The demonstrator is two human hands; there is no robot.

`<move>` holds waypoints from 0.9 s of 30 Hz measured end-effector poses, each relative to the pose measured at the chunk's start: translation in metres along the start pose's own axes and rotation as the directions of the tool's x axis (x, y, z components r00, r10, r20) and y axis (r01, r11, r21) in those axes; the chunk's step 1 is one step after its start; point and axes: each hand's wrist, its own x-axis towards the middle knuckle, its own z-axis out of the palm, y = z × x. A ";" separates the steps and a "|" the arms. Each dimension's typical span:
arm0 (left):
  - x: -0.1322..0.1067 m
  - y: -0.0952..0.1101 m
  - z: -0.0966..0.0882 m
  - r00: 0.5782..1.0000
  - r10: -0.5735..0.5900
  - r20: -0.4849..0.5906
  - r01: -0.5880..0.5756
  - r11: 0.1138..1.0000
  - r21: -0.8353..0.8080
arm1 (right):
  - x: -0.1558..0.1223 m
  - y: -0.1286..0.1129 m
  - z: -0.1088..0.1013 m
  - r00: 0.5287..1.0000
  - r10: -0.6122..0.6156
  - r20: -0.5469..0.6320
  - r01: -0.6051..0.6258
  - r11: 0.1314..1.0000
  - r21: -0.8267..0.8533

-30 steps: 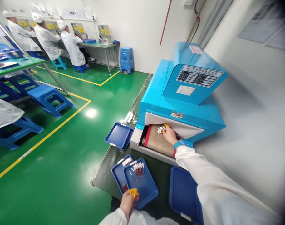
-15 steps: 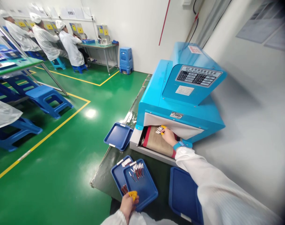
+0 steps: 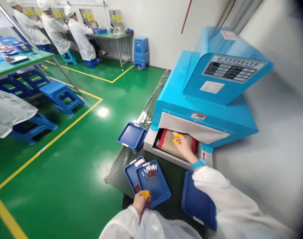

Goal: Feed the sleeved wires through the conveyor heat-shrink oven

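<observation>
While the head view looks down along a dark bench, the person's right hand is stretched forward into the low mouth of a blue machine, just above its tan belt. Its fingers, capped in yellow, are bent close together with only a narrow gap, and a few small white pieces sit right at their tips. Whether the hand pinches them or only touches them cannot be told. A blue wristband shows at the cuff of the white sleeve.

The left hand is near the bench's front edge, curled in with its yellow-capped fingertips on the near rim of the front tray. Its thumb is hidden, so a real grip cannot be told. That tray holds a loose bunch of red-and-white pieces at its far end and overlaps a second tray on its left. Another blue tray lies to the right, partly under the right sleeve, and a stack of trays sits just left of the machine's mouth.

Across the green floor stand blue stools, and people in white coats sit at a far table.
</observation>
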 end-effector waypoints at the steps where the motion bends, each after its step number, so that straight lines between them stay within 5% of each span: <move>1: 0.000 0.000 0.000 1.000 -0.001 -0.001 0.001 1.000 -0.005 | -0.018 0.000 0.015 0.995 0.009 0.096 -0.018 0.995 0.100; 3: -0.001 0.001 0.000 1.000 -0.004 0.000 0.004 1.000 -0.010 | -0.059 0.002 0.050 0.929 -0.010 0.370 -0.073 0.975 0.208; 5: -0.001 0.002 -0.001 1.000 -0.008 -0.001 0.008 1.000 -0.009 | -0.096 0.006 0.085 0.861 0.027 0.508 -0.122 0.980 0.154; 8: -0.002 0.004 -0.002 1.000 -0.007 -0.006 0.007 1.000 0.000 | -0.132 0.009 0.127 0.856 0.186 0.482 -0.196 0.980 -0.031; 12: -0.002 0.003 -0.004 1.000 -0.021 -0.006 0.021 1.000 0.013 | -0.144 -0.001 0.160 0.856 0.343 0.387 -0.291 0.938 -0.189; 19: -0.002 0.003 -0.009 0.999 -0.050 -0.020 0.051 0.998 0.029 | -0.142 -0.008 0.178 0.833 0.432 0.346 -0.394 0.902 -0.178; 27: 0.001 0.005 -0.007 0.999 -0.053 -0.009 0.053 0.998 0.030 | -0.145 0.004 0.155 0.885 0.342 0.317 -0.310 0.939 -0.150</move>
